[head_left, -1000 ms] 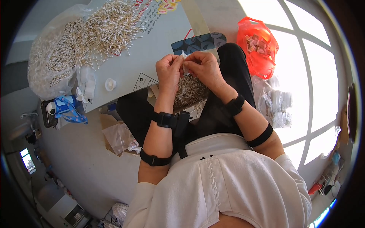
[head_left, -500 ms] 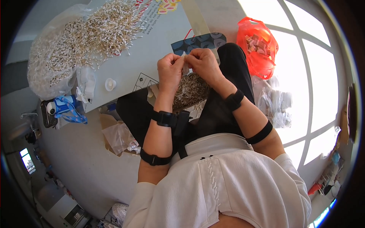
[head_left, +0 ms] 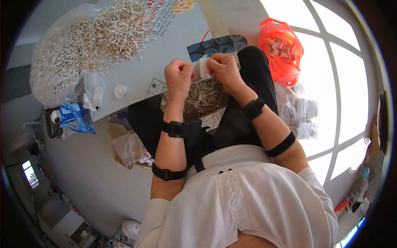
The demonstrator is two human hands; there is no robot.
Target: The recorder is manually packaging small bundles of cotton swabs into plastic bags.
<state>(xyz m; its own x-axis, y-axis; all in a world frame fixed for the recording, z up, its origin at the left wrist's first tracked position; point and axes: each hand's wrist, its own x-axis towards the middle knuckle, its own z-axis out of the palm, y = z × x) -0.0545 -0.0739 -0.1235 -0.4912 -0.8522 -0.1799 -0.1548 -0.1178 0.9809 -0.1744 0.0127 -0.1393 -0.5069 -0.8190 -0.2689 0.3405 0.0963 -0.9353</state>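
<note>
Small clear packet (head_left: 202,68): While the left hand (head_left: 178,74) and the right hand (head_left: 225,71) faced each other, it stood roughly upright between them, near the front edge of the counter (head_left: 165,60), with pale, swab-like ends showing in it.
Left hand: its fingers were curled in and pinched the packet's left side.
Right hand: its fingers were bent and gripped the opposite side; the exact fingertip contact was too small to tell.
Swab heap (head_left: 205,97): it lay just below the hands, between the thighs of the black trousers (head_left: 254,64).
Patterned dark-blue piece (head_left: 219,45): it lay at the counter's edge, just beyond the hands.
Big swab pile (head_left: 124,31): loose white-tipped swabs were spread over the far left of the counter, beside a clear bag (head_left: 39,89) holding more.
Round white dish (head_left: 117,93): it sat alone on the counter, left of the hands.
Blue object (head_left: 69,115): it lay beside a black case (head_left: 53,129) at the left corner, a blue strap looped over it.
Red plastic bag (head_left: 285,74): it stood open to the right, well apart from the hands, with small packages inside.
</note>
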